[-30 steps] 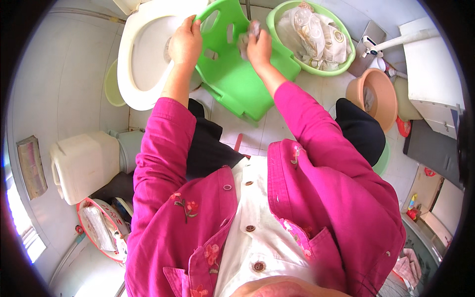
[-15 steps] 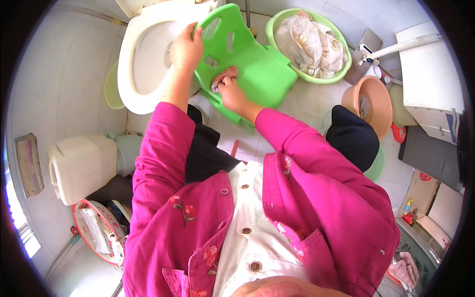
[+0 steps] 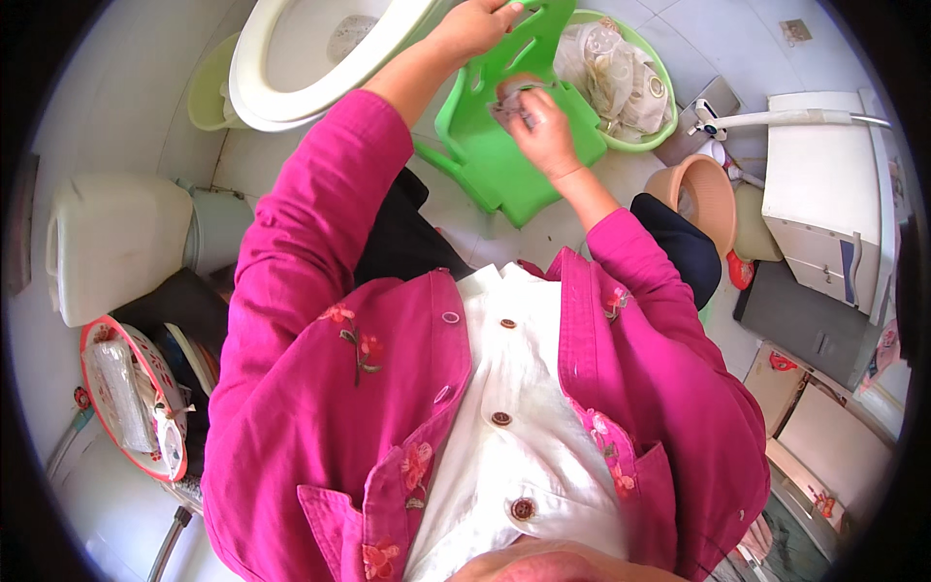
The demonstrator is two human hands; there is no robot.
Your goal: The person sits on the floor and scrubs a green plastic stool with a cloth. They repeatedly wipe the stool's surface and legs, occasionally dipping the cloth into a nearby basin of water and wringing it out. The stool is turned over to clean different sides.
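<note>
Pale floor tiles [image 3: 626, 169] show below the right hand [image 3: 546, 139], pinching a cloth [image 3: 506, 109] against a green chair [image 3: 495, 173]. I see the left hand [image 3: 480, 27] curled over its backrest [image 3: 479, 92].

The floor [image 3: 628, 175] is pale tile with thin joints. The white toilet [image 3: 257, 97] stands on it to my left — a yellow-green basin [image 3: 206, 92] just beside — and to my right sit a wide light green basin [image 3: 637, 146] and, near it, a peach basin [image 3: 715, 189]. The green chair [image 3: 524, 184] I grip is over these tiles; its feet I can't make out.
</note>
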